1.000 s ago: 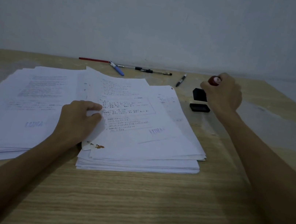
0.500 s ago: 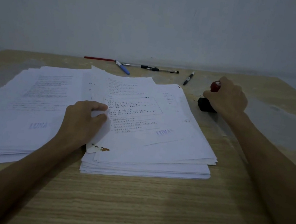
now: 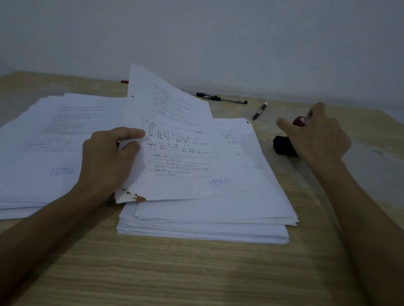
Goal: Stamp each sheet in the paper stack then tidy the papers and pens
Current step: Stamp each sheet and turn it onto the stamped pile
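Two paper piles lie on the wooden table. The right stack (image 3: 212,220) carries a printed top sheet (image 3: 178,149) with a blue stamp mark; my left hand (image 3: 108,157) pinches that sheet's left edge and lifts it, its far corner raised. The left pile (image 3: 19,159) is spread wide and its top page also shows a blue stamp. My right hand (image 3: 321,139) grips a red-knobbed stamp (image 3: 301,121) over a black ink pad (image 3: 283,145) to the right of the stack.
Pens lie along the table's far edge: a black pen (image 3: 220,98), a second black pen (image 3: 260,111) angled beside it, and a red pen tip (image 3: 124,81) partly hidden behind the lifted sheet. A plain wall rises behind the table.
My left hand has lifted the top sheet's left edge off the right stack, so its far corner now stands up. My right hand stays on the stamp at the ink pad.
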